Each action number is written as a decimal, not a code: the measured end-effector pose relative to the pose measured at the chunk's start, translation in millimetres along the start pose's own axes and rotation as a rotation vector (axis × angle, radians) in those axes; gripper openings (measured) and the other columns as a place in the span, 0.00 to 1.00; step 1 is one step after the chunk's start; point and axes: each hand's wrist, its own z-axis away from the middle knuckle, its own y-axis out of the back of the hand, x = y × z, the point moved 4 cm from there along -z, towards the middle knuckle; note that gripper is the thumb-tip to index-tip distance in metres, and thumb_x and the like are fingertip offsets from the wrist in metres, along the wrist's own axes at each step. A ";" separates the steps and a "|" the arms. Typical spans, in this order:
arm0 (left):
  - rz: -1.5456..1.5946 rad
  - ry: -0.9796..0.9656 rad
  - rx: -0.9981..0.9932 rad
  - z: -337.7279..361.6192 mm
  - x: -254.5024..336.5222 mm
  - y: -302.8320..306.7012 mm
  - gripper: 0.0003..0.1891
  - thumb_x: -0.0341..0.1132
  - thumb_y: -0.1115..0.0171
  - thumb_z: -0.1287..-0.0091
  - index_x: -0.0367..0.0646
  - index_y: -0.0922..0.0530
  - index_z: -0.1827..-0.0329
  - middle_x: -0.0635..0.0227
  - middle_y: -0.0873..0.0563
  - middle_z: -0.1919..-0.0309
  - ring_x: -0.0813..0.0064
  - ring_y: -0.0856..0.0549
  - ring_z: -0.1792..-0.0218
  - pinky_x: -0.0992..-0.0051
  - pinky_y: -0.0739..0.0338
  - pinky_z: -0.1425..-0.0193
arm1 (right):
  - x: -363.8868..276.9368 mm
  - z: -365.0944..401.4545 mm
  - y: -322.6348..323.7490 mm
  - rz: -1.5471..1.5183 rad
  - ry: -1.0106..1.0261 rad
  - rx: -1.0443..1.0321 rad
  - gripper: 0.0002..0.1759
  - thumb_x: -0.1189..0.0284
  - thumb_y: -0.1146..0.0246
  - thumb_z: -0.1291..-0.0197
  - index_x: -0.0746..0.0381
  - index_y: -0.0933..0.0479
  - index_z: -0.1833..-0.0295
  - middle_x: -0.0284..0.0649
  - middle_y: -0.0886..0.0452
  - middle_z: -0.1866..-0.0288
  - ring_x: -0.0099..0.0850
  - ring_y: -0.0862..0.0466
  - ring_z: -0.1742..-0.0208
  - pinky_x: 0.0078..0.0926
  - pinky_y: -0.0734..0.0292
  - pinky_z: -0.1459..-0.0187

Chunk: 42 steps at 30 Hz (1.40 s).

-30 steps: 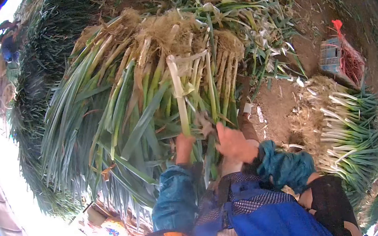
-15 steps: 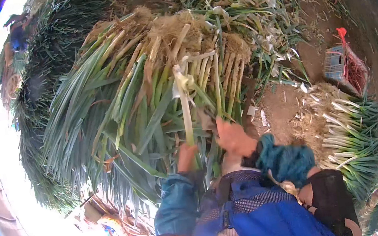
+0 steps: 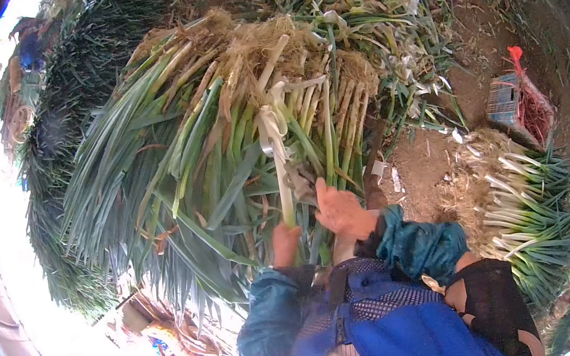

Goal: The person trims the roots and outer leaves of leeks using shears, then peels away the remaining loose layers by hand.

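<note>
A single leek [image 3: 283, 185] stands out from the heap, its pale stalk pointing away from me and peeled layers hanging at its far end. My left hand [image 3: 285, 244] is closed round its green lower part. Just right of the stalk is my right hand [image 3: 341, 210], with fingers bent and one finger pointing forward; whether it holds anything is hidden. A small greyish object [image 3: 300, 182] lies by its fingertips, too unclear to name. Around both hands spreads a large pile of leeks [image 3: 180, 148] with brown roots at the far side.
Trimmed leeks [image 3: 523, 211] with white stalks lie in a row at the right. Beyond them are a wire basket [image 3: 503, 100] and a red net bag [image 3: 534, 109]. Peeled scraps [image 3: 388, 35] cover the ground at the back. More leeks [image 3: 77, 133] are heaped at the left.
My right hand has shifted slightly left, towards the stalk. The peeled layers at the leek's far end now hang lower along the stalk. My left hand has barely moved.
</note>
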 end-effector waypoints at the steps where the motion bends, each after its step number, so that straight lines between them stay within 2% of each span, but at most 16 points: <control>1: -0.043 0.015 0.007 1.0 0.1 -0.8 0.16 0.38 0.37 0.52 0.37 0.23 0.62 0.54 0.18 0.73 0.58 0.17 0.69 0.64 0.25 0.65 | -2.3 -10.7 4.5 0.011 0.045 0.075 0.27 0.73 0.42 0.51 0.75 0.40 0.47 0.56 0.21 0.70 0.49 0.18 0.73 0.42 0.21 0.71; 2: -0.075 -0.003 0.035 2.3 1.0 -1.4 0.16 0.38 0.37 0.51 0.37 0.23 0.62 0.53 0.18 0.72 0.55 0.17 0.68 0.62 0.25 0.64 | 2.5 -28.9 3.1 -0.003 -0.060 0.000 0.23 0.74 0.44 0.50 0.75 0.38 0.50 0.55 0.21 0.71 0.48 0.18 0.73 0.42 0.21 0.71; 5: -0.148 -0.041 0.088 8.7 5.5 -2.9 0.17 0.40 0.38 0.50 0.39 0.23 0.61 0.49 0.18 0.68 0.48 0.18 0.64 0.58 0.26 0.62 | 9.6 -66.8 6.9 -0.017 -0.051 0.094 0.20 0.75 0.45 0.49 0.76 0.38 0.53 0.54 0.21 0.73 0.48 0.18 0.72 0.42 0.21 0.71; 7: -0.160 -0.052 0.100 16.8 21.8 0.9 0.17 0.40 0.38 0.50 0.39 0.23 0.60 0.47 0.18 0.66 0.45 0.19 0.61 0.56 0.26 0.60 | 13.4 -72.6 1.0 -0.020 -0.082 0.074 0.25 0.73 0.42 0.50 0.78 0.40 0.51 0.55 0.21 0.74 0.49 0.18 0.72 0.41 0.21 0.71; 15: -0.195 -0.003 0.126 23.5 31.9 -0.8 0.17 0.41 0.38 0.49 0.39 0.24 0.61 0.48 0.18 0.66 0.47 0.19 0.60 0.57 0.25 0.59 | -1.8 -27.9 6.7 -0.051 -0.161 -0.078 0.20 0.71 0.40 0.50 0.72 0.39 0.57 0.56 0.21 0.75 0.52 0.18 0.69 0.44 0.21 0.68; 21: -0.219 -0.050 0.133 28.5 40.8 5.6 0.16 0.40 0.38 0.49 0.39 0.25 0.62 0.48 0.18 0.66 0.46 0.19 0.61 0.56 0.25 0.60 | 34.0 -61.8 5.8 -0.011 -0.180 0.023 0.18 0.71 0.44 0.47 0.75 0.36 0.58 0.55 0.20 0.73 0.45 0.16 0.74 0.40 0.21 0.74; 25: -0.250 -0.066 0.140 26.9 56.6 6.9 0.16 0.39 0.39 0.48 0.39 0.27 0.61 0.48 0.18 0.67 0.46 0.19 0.62 0.54 0.26 0.61 | 24.5 -23.2 21.8 -0.077 -0.141 -0.025 0.18 0.70 0.43 0.48 0.73 0.37 0.59 0.57 0.21 0.73 0.52 0.18 0.71 0.44 0.21 0.69; 26: -0.255 -0.140 0.163 20.7 63.1 7.9 0.16 0.39 0.39 0.48 0.39 0.27 0.61 0.48 0.18 0.68 0.45 0.20 0.62 0.54 0.27 0.61 | 18.2 -7.7 25.8 -0.166 -0.031 0.039 0.19 0.70 0.42 0.49 0.72 0.38 0.58 0.58 0.22 0.73 0.56 0.19 0.69 0.48 0.23 0.67; 28: -0.272 -0.295 0.209 5.4 82.4 14.7 0.15 0.38 0.40 0.47 0.39 0.28 0.61 0.48 0.19 0.68 0.45 0.20 0.62 0.54 0.27 0.61 | 6.3 10.1 42.9 -0.199 -0.092 -0.033 0.20 0.69 0.42 0.49 0.72 0.39 0.57 0.59 0.22 0.73 0.56 0.20 0.69 0.49 0.24 0.67; 31: -0.307 -0.229 0.111 -11.9 118.9 17.3 0.14 0.37 0.41 0.46 0.40 0.29 0.61 0.48 0.19 0.69 0.45 0.21 0.63 0.53 0.27 0.61 | 11.8 17.9 48.0 -0.183 -0.113 0.002 0.21 0.69 0.42 0.48 0.71 0.39 0.56 0.59 0.22 0.72 0.57 0.20 0.68 0.50 0.25 0.66; 32: -0.349 -0.365 0.173 -17.5 118.9 8.3 0.14 0.38 0.42 0.45 0.41 0.31 0.61 0.48 0.19 0.69 0.45 0.20 0.63 0.52 0.27 0.61 | 17.1 18.3 49.8 -0.175 -0.138 0.010 0.20 0.68 0.42 0.48 0.71 0.39 0.56 0.59 0.22 0.72 0.57 0.20 0.68 0.50 0.25 0.66; 33: -0.361 -0.361 0.162 -16.5 125.7 0.9 0.14 0.38 0.41 0.45 0.41 0.31 0.60 0.48 0.20 0.69 0.45 0.20 0.63 0.52 0.27 0.61 | 20.6 16.8 54.6 -0.167 -0.163 0.018 0.20 0.68 0.42 0.48 0.71 0.39 0.56 0.59 0.22 0.72 0.57 0.20 0.68 0.50 0.25 0.66; 35: -0.386 -0.348 0.133 -10.8 137.3 -16.3 0.14 0.38 0.41 0.45 0.41 0.32 0.60 0.48 0.20 0.70 0.45 0.20 0.63 0.51 0.27 0.61 | 32.3 17.8 57.1 -0.176 -0.112 0.004 0.28 0.65 0.42 0.46 0.73 0.41 0.48 0.57 0.23 0.69 0.54 0.21 0.66 0.46 0.26 0.65; 36: -0.422 -0.324 0.112 -14.2 130.9 -27.2 0.14 0.38 0.42 0.44 0.42 0.31 0.59 0.48 0.19 0.70 0.45 0.20 0.64 0.50 0.27 0.62 | 40.0 17.6 57.4 -0.180 -0.086 -0.003 0.31 0.63 0.42 0.45 0.74 0.42 0.43 0.57 0.23 0.68 0.53 0.22 0.65 0.44 0.26 0.64; 39: -0.496 -0.263 0.053 -12.3 114.1 -55.7 0.14 0.38 0.43 0.43 0.42 0.31 0.58 0.48 0.19 0.69 0.45 0.19 0.65 0.50 0.27 0.62 | 89.3 -12.2 44.5 -0.100 -0.403 -0.113 0.28 0.63 0.43 0.45 0.73 0.40 0.47 0.58 0.23 0.66 0.55 0.22 0.64 0.48 0.26 0.64; 42: -0.380 -0.288 -0.094 -52.1 34.2 -121.0 0.13 0.38 0.43 0.43 0.41 0.31 0.60 0.47 0.19 0.66 0.46 0.19 0.65 0.51 0.26 0.62 | 73.8 -0.4 43.8 -0.167 -0.194 0.022 0.21 0.65 0.44 0.46 0.70 0.39 0.55 0.61 0.23 0.69 0.58 0.21 0.67 0.51 0.26 0.66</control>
